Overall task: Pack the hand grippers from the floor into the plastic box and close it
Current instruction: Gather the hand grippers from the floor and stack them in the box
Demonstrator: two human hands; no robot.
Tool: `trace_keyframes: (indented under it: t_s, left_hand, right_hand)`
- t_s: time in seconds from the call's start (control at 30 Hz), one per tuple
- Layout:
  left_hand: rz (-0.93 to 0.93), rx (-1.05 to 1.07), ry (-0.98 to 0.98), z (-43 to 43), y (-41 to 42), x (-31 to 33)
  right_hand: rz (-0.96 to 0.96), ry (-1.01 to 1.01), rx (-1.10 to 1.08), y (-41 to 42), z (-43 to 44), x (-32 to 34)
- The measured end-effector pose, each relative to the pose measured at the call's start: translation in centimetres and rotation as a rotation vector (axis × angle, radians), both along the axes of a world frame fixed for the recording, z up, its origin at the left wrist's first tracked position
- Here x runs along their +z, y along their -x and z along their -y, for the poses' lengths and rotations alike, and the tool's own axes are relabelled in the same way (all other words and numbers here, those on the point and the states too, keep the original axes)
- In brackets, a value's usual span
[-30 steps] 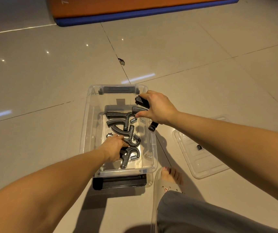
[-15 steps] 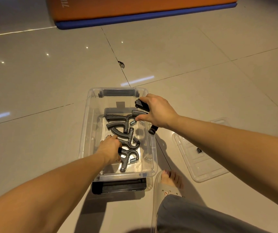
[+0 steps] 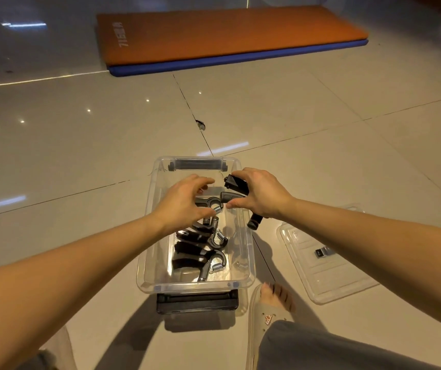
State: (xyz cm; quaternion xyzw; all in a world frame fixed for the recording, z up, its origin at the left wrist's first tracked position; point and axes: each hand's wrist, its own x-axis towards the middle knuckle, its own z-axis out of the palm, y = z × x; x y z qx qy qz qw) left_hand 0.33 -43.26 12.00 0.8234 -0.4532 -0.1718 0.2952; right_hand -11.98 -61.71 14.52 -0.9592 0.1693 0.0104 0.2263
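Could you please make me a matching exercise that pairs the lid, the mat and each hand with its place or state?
Things:
1. lid
2. mat
3. left hand
4. right hand

Places or states:
A. grips a hand gripper
B. lies on the floor, right of the box
C. orange, far across the floor
D. held open above the box

Pairs: 1-B; 2-C; 3-D; 4-A

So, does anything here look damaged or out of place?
Yes: the floor has a dark chip on a tile joint beyond the plastic box. The lid lies on the floor right of it.
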Motion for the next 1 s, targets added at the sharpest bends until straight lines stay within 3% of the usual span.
trace_keyframes:
  t_s: [0.23,0.47,0.6,0.73,0.87,1.0]
  left_hand:
    - [0.08,-0.163,-0.036,-0.3,-0.7,2.8]
    - [0.032,-0.182,-0.002,-1.8,-1.8,3.5]
    - [-0.004,-0.145,0.01,-2.3,-3.0,3.5]
    - [-0.023,-0.142,-0.021,-3.1,-3.5,2.8]
    - [0.114,-0.179,-0.112,-3.7,-2.7,1.3]
    - [0.195,-0.2,-0.031,-3.6,-1.0,0.8]
  right_hand:
    - [0.054,-0.086,0.122,-0.1,-2.5,1.9]
    - [0.028,-0.133,0.221,-0.6,-3.2,2.5]
    - [-0.132,-0.399,0.072,0.0,-0.2,2.2]
    - [-0.168,-0.668,-0.08,1.0,1.7,1.2]
    - [-0.174,-0.829,-0.112,0.7,0.9,0.7]
    - [-0.161,-0.91,-0.114,0.6,-0.1,0.3]
